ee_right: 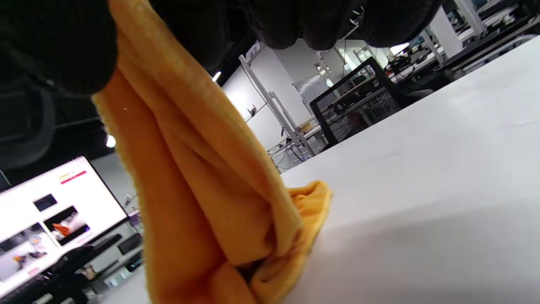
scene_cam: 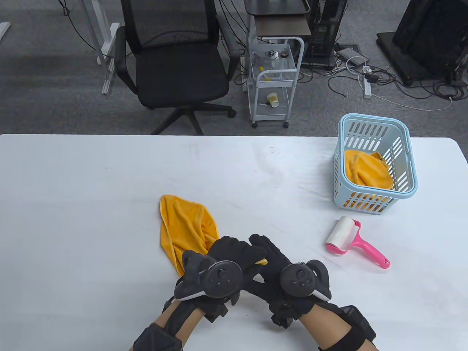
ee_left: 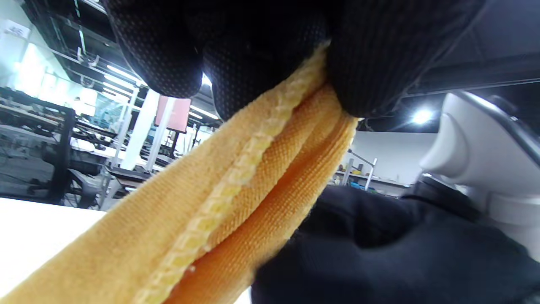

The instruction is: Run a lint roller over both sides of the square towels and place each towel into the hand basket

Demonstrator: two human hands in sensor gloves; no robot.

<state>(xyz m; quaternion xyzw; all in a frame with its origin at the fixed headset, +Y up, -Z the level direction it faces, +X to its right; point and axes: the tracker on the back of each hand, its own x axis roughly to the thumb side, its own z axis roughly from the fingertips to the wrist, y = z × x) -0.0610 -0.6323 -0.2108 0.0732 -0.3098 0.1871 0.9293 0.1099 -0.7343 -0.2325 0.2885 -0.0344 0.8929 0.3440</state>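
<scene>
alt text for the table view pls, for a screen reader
Both gloved hands, left hand and right hand, pinch one end of a bunched yellow towel on a white table. To the right lie a pink lint roller and a blue basket already holding another yellow towel.

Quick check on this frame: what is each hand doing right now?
Left hand: pinching the yellow towel.
Right hand: gripping the same towel.

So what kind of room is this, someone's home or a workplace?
Most likely an office or lab workspace, not a home: a black mesh office chair stands behind the white table, power cables sprawl over the grey carpet, and a lit monitor glows nearby.
</scene>
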